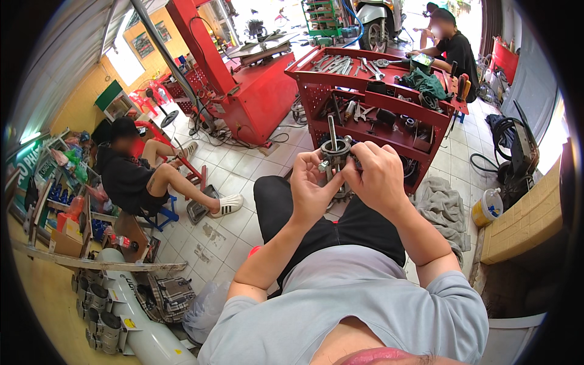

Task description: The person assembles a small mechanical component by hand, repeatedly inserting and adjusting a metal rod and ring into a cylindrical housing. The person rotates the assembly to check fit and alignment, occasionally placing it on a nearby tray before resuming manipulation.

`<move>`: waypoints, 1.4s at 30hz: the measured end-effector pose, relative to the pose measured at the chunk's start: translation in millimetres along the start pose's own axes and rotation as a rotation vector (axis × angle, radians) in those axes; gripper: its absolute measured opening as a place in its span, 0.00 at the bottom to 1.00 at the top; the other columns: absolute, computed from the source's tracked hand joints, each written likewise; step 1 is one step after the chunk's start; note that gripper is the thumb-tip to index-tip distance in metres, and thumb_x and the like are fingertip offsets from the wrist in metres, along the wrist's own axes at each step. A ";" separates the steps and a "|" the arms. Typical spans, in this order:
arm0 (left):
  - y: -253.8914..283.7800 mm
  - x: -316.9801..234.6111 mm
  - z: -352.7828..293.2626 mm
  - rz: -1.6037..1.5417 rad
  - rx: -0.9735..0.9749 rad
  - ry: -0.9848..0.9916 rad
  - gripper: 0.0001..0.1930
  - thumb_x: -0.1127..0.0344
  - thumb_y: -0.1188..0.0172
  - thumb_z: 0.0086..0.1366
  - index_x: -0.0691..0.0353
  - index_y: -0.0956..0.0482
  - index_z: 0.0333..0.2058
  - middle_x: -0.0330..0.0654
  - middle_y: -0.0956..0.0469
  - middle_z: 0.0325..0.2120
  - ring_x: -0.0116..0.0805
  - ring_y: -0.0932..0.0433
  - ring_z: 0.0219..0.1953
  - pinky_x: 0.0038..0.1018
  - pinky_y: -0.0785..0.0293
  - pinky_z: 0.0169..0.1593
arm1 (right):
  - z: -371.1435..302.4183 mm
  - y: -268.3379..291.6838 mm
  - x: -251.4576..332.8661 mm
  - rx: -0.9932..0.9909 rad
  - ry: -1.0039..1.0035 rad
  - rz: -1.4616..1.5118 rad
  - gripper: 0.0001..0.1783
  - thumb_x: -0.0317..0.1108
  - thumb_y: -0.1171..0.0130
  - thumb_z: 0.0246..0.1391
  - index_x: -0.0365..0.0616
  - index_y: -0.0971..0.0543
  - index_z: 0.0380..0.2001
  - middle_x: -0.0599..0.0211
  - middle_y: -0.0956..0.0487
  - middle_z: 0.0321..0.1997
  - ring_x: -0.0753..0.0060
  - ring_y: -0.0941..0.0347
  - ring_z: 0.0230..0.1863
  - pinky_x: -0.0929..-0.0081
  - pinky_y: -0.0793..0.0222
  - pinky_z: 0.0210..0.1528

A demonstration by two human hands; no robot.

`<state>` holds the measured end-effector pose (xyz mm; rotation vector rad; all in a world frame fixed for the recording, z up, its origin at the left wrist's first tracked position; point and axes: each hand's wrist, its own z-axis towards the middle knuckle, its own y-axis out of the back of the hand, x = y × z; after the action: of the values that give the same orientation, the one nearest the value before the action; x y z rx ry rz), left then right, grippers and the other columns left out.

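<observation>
Both hands raised above the lap: left hand [310,185] fingers curled, gripping the metal gear assembly [336,159]; right hand [378,176] fingers closed over its right side, before the red tool cart [340,82].

Repair workshop: red tool cart [316,76] w/ wrenches [340,63], scooter [377,21] nearby.

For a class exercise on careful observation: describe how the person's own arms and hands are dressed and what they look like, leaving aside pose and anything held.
Both forearms are bare from the short sleeves of a light grey T-shirt down to the fingers. The left hand and right hand wear no gloves. No watch, ring or wristband shows on either. Black shorts cover the lap below them.
</observation>
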<state>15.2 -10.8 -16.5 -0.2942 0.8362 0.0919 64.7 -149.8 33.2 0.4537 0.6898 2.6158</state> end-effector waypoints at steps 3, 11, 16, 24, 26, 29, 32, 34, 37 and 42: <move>-2.7 0.0 -1.8 -0.015 0.003 -0.002 0.23 0.82 0.35 0.54 0.59 0.40 0.39 0.45 0.28 0.46 0.29 0.25 0.46 0.26 0.25 0.49 | 0.0 -3.0 -2.8 -0.034 -0.023 0.089 0.05 0.32 0.43 0.44 0.43 0.26 0.23 0.64 0.27 0.21 0.60 0.30 0.21 0.66 0.39 0.28; -11.8 15.7 -9.5 -0.268 -0.060 0.115 0.25 0.82 0.36 0.56 0.59 0.43 0.44 0.45 0.30 0.48 0.28 0.25 0.45 0.22 0.25 0.47 | 3.3 3.2 -8.5 -0.026 0.013 0.046 0.05 0.32 0.43 0.43 0.43 0.26 0.22 0.65 0.29 0.20 0.61 0.32 0.21 0.66 0.39 0.29; -8.2 32.0 -15.3 -0.530 0.038 0.353 0.25 0.79 0.39 0.59 0.60 0.40 0.51 0.43 0.29 0.48 0.28 0.25 0.48 0.24 0.25 0.48 | 2.4 2.9 -8.9 0.046 0.057 -0.014 0.04 0.31 0.43 0.44 0.43 0.26 0.24 0.65 0.29 0.21 0.60 0.33 0.21 0.67 0.40 0.30; 13.6 33.5 -12.4 -0.340 0.280 0.262 0.17 0.77 0.38 0.59 0.64 0.28 0.48 0.38 0.22 0.40 0.25 0.22 0.41 0.23 0.25 0.45 | 1.5 10.9 1.4 0.092 0.103 0.102 0.04 0.29 0.44 0.43 0.42 0.26 0.25 0.65 0.28 0.22 0.59 0.34 0.22 0.67 0.41 0.31; 10.8 27.5 -12.4 -0.273 0.246 0.236 0.15 0.76 0.39 0.60 0.64 0.27 0.46 0.37 0.22 0.39 0.23 0.23 0.41 0.22 0.25 0.44 | 1.7 11.1 2.5 0.077 0.102 0.109 0.04 0.29 0.44 0.43 0.42 0.26 0.25 0.64 0.29 0.22 0.59 0.34 0.22 0.67 0.41 0.31; 6.5 22.7 -15.2 -0.258 0.203 0.203 0.15 0.76 0.39 0.61 0.64 0.28 0.46 0.36 0.22 0.38 0.22 0.24 0.40 0.21 0.26 0.44 | 3.0 14.3 3.4 0.103 0.090 0.131 0.04 0.29 0.45 0.44 0.41 0.27 0.25 0.62 0.30 0.23 0.58 0.35 0.23 0.66 0.42 0.31; 1.3 20.4 -17.2 -0.256 0.171 0.166 0.15 0.75 0.40 0.61 0.64 0.28 0.46 0.36 0.22 0.37 0.21 0.24 0.40 0.21 0.26 0.44 | 3.5 11.9 0.1 0.082 0.160 0.174 0.04 0.29 0.46 0.45 0.41 0.28 0.25 0.61 0.30 0.24 0.56 0.36 0.23 0.64 0.42 0.31; -0.8 17.4 -17.6 -0.257 0.155 0.166 0.15 0.75 0.40 0.61 0.64 0.28 0.46 0.36 0.22 0.38 0.21 0.24 0.40 0.21 0.26 0.44 | 3.8 12.0 0.1 0.081 0.173 0.133 0.05 0.31 0.45 0.47 0.42 0.29 0.26 0.63 0.30 0.24 0.58 0.34 0.24 0.65 0.41 0.31; -0.8 17.7 -17.8 -0.210 0.142 0.124 0.16 0.76 0.39 0.60 0.64 0.29 0.47 0.36 0.22 0.37 0.21 0.24 0.40 0.21 0.26 0.44 | 3.1 10.8 1.7 0.089 0.158 0.131 0.06 0.32 0.45 0.49 0.42 0.30 0.26 0.63 0.31 0.24 0.59 0.34 0.23 0.66 0.41 0.30; 1.8 12.9 -15.1 -0.002 0.167 0.097 0.19 0.77 0.37 0.57 0.64 0.30 0.47 0.37 0.23 0.38 0.22 0.24 0.40 0.21 0.26 0.45 | 1.9 8.6 -2.9 0.105 0.124 0.259 0.05 0.31 0.47 0.52 0.41 0.30 0.26 0.62 0.31 0.21 0.56 0.34 0.22 0.65 0.41 0.28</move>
<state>12.7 -13.9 -36.1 -0.1432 0.9343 0.0056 65.5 -157.2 38.7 0.4405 0.8627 2.8796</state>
